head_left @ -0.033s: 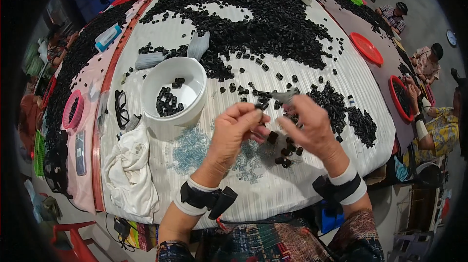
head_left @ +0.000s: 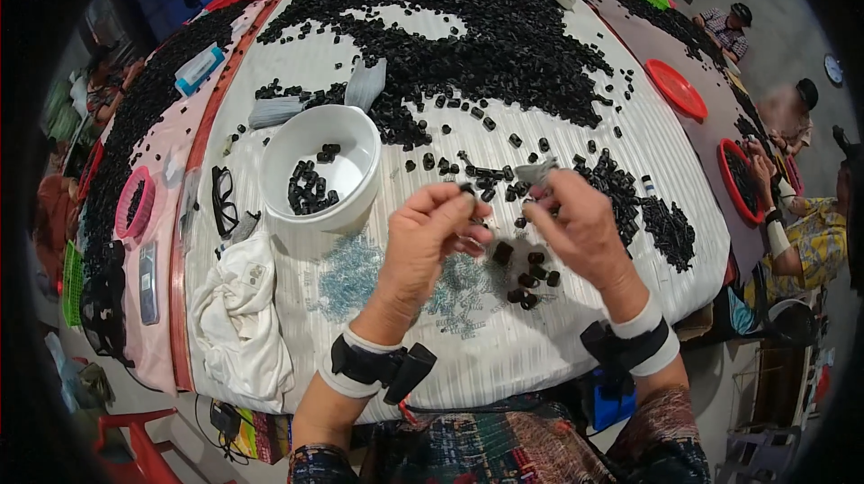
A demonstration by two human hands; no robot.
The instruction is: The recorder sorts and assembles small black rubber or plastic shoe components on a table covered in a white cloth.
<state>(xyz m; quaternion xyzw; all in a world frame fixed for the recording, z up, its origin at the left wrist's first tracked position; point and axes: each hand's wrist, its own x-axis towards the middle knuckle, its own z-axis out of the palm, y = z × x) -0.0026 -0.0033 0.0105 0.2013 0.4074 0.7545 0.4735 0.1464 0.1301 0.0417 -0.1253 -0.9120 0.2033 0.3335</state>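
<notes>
Head view, left hand (head_left: 423, 237): pinched a small black part (head_left: 466, 188) above the table (head_left: 562, 340).
Right hand (head_left: 583, 228): poised nearby, grey piece (head_left: 536, 172) at fingertips; worn or gripped, I couldn't tell.
Handwork: apparently one part being worked.
Left pinch: probably needed steadiness next.

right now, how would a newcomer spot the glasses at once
On the white-covered table, find the white bowl forward and left of the left hand. The glasses lie just left of that bowl, beyond the crumpled white cloth; unlike both, they have black frames.
</notes>
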